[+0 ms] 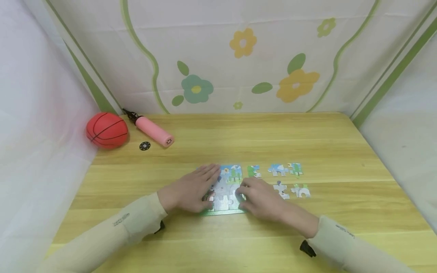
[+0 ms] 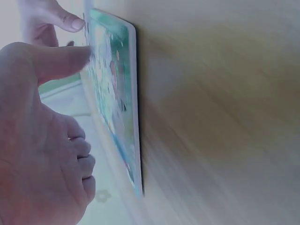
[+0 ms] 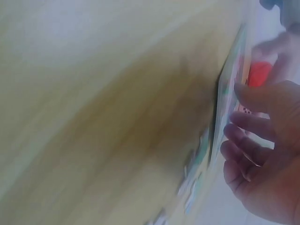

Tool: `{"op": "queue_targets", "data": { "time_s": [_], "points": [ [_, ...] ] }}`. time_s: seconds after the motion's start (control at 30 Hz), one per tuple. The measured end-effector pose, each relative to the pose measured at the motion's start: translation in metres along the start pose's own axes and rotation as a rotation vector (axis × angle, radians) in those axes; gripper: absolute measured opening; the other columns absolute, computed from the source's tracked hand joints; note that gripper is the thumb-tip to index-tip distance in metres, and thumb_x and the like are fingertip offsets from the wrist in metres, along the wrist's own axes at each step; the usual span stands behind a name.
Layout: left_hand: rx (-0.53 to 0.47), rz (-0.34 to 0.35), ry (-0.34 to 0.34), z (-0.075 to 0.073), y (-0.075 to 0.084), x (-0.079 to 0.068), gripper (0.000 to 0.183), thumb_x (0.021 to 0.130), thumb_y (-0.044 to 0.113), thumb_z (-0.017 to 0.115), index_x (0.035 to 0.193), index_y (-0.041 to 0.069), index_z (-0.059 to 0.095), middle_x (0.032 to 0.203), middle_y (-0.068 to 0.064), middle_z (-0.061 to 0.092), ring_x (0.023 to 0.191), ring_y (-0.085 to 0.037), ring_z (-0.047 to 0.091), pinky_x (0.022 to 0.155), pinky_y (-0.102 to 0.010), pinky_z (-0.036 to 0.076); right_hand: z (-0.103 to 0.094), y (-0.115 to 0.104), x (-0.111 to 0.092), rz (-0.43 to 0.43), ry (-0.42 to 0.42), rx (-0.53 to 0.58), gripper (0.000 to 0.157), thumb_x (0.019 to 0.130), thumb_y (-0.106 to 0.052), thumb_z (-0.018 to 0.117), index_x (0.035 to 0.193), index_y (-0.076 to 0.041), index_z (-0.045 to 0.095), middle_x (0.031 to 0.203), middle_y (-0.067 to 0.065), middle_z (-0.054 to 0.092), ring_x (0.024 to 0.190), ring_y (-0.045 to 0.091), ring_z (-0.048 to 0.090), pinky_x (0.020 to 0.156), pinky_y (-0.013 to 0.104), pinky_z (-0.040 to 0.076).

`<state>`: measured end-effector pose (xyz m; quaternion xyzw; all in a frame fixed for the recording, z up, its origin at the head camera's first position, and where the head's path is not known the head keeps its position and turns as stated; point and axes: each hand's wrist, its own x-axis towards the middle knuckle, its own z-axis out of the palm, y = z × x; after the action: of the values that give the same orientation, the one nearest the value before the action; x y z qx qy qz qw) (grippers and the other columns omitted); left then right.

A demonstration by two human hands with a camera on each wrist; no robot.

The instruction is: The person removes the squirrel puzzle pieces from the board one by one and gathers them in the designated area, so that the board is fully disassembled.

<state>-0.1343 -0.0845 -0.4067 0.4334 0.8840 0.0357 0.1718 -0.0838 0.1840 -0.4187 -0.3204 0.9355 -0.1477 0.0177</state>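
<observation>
A jigsaw puzzle board [image 1: 223, 185] with a green border lies flat on the table, partly filled with pieces showing an animal scene. My left hand [image 1: 191, 189] reaches over the left side of the board with fingers outstretched, hiding that part. In the left wrist view, the left thumb [image 2: 63, 63] extends over the board's surface. At the board's right edge is my right hand [image 1: 261, 199], thumb and fingers loosely bent over the lower right pieces. No piece shows between the right thumb [image 3: 253, 97] and fingers in the right wrist view.
Several loose puzzle pieces lie right of the board, among them a blue-and-white piece [image 1: 278, 170] and a grey-green piece [image 1: 301, 190]. A red ball [image 1: 107, 130], a pink hand pump [image 1: 153, 131] and a black round chip [image 1: 145, 146] lie at the back left. A patterned curtain [image 1: 218, 57] hangs behind.
</observation>
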Motion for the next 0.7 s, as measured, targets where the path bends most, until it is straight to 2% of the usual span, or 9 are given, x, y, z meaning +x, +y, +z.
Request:
{"op": "queue_targets", "data": {
  "time_s": [0.1,0.2,0.37,0.5,0.7],
  "points": [
    [0.014,-0.006,-0.003,0.0,0.003,0.005,0.1,0.099,0.062,0.054,0.166,0.001,0.012,0.177,-0.015,0.004,0.166,-0.031,0.006,0.137,-0.045,0.013,0.003,-0.004,0.004,0.018,-0.029,-0.016,0.044,0.083,-0.033,0.086,0.119,-0.011,0.076,0.115,0.005,0.072,0.107,0.02,0.064,0.093,0.038,0.059],
    [0.039,-0.035,-0.031,0.001,0.004,0.01,0.103,0.098,0.068,0.051,0.166,0.0,0.012,0.177,-0.015,0.003,0.166,-0.031,0.006,0.137,-0.045,0.012,0.005,-0.005,0.007,0.029,-0.051,-0.019,0.051,0.082,-0.038,0.087,0.123,-0.01,0.074,0.118,0.005,0.07,0.11,0.021,0.063,0.095,0.037,0.059],
    [0.044,-0.071,-0.076,0.004,0.002,0.014,0.102,0.098,0.07,0.048,0.166,0.002,0.013,0.177,-0.014,0.002,0.166,-0.03,0.007,0.137,-0.044,0.013,0.008,-0.006,0.011,0.056,-0.08,-0.005,0.055,0.08,-0.04,0.088,0.124,-0.01,0.073,0.119,0.004,0.069,0.11,0.019,0.062,0.096,0.035,0.058],
    [0.033,-0.073,-0.078,0.007,0.001,0.014,0.101,0.098,0.068,0.049,0.166,0.002,0.015,0.177,-0.014,0.004,0.166,-0.031,0.009,0.137,-0.044,0.015,0.007,-0.007,0.015,0.077,-0.107,0.015,0.055,0.077,-0.037,0.09,0.122,-0.011,0.073,0.118,0.004,0.068,0.108,0.019,0.061,0.096,0.036,0.059],
    [0.055,-0.073,-0.064,0.008,0.0,0.015,0.101,0.098,0.068,0.048,0.165,0.0,0.016,0.177,-0.015,0.006,0.166,-0.032,0.01,0.137,-0.045,0.016,0.001,-0.006,0.027,0.11,-0.167,0.095,0.053,0.073,-0.031,0.094,0.116,-0.01,0.071,0.105,0.0,0.061,0.097,0.014,0.052,0.086,0.03,0.053]
  ]
}}
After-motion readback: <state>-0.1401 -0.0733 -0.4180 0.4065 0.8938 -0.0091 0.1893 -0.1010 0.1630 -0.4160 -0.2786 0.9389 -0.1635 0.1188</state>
